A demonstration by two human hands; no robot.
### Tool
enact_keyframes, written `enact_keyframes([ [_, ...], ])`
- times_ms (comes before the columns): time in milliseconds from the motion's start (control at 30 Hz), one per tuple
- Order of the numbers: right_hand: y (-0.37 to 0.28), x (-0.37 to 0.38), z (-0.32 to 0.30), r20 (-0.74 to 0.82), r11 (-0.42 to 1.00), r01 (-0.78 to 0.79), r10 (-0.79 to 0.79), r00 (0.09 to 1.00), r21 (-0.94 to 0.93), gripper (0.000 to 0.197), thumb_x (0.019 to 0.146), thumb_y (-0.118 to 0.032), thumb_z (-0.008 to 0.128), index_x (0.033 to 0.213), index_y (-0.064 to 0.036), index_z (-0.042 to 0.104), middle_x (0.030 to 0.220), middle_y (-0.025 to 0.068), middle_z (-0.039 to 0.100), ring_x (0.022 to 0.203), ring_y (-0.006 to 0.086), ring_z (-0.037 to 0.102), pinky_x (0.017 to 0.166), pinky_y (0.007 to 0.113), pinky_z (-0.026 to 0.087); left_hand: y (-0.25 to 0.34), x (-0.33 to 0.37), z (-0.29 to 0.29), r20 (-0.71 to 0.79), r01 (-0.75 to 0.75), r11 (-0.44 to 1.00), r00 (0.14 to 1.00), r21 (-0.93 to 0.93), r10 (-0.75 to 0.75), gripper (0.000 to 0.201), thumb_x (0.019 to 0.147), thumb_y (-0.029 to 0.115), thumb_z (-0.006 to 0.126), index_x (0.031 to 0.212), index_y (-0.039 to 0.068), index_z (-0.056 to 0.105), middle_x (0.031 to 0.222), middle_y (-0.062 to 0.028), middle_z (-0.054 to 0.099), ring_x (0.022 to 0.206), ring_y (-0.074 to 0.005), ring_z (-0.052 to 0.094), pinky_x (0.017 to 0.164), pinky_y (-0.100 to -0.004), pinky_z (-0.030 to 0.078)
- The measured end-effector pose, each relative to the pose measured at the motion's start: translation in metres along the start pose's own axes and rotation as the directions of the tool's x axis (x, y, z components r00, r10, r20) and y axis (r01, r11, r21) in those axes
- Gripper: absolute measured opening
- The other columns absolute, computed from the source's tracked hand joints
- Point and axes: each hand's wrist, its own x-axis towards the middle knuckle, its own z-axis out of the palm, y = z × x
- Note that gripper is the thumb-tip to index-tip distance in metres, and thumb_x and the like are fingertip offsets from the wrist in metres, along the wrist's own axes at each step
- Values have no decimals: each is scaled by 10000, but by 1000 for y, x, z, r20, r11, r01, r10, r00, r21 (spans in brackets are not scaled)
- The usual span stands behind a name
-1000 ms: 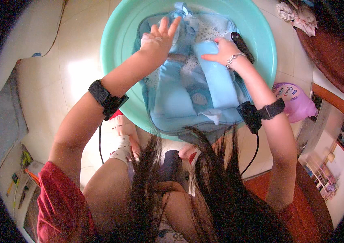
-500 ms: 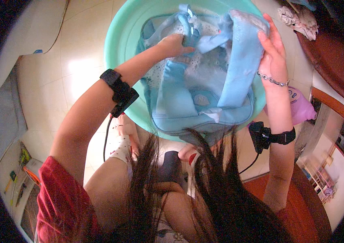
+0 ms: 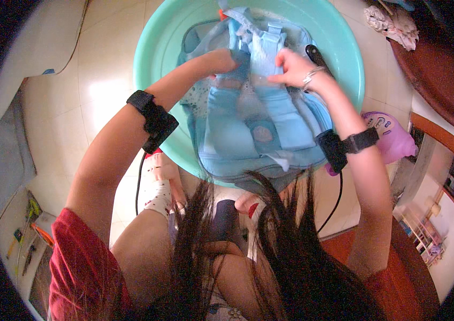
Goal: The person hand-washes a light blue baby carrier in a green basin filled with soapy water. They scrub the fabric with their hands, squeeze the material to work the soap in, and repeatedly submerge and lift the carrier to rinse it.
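Note:
A wet light-blue backpack [image 3: 221, 152] lies in a mint-green basin [image 3: 147, 64] of sudsy water, its two padded shoulder straps facing up. My left hand [image 3: 222, 62] is closed on the upper part of the left strap [image 3: 228, 109]; blue fabric partly covers its fingertips. On the right strap [image 3: 281, 109], my right hand [image 3: 297, 69] rests at the edge, thumb and fingers apart and slightly blurred. Foam clings to the webbing and buckle near the top of the bag.
A black handle-like object [image 3: 314, 53] leans inside the basin's right side, behind my right wrist. Outside stands a pink-purple bag [image 3: 395, 140]. My feet are against the basin's near side on the tiled floor [image 3: 101, 80]. Brown round furniture [image 3: 435, 80] is at the upper right.
My right hand has moved left from the basin's right side, and the right strap now lies flat on the backpack. My left hand stays near the left strap. The black handle has come into view.

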Motion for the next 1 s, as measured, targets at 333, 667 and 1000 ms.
enact_keyframes([
  [333,-14,-1,18,-394,774,-1,-320,862,-633,1048,340,-178,794,1221,-75,236,1283,163,200,1191,328,209,941,410,280,42,-42,-4,-234,82,335,866,939,443,1045,476,538,665,1242,0,201,1309,-152,180,1175,-291,258,856,-463,339],
  [667,5,23,22,185,833,222,-147,972,-506,1279,375,-378,778,1273,11,-46,1329,218,-13,1245,312,11,1016,349,104,24,-19,7,66,-172,500,973,849,222,1236,393,603,676,1291,28,52,1357,-133,-50,1243,-336,-42,889,-621,133],
  [1000,9,44,40,283,804,110,75,956,-584,1359,383,-484,755,1247,-76,-211,1322,232,-85,1236,355,-27,1004,392,104,18,-4,20,-15,-96,583,983,807,181,1307,307,580,712,1309,136,0,1355,-103,-101,1226,-383,-63,880,-648,80],
])
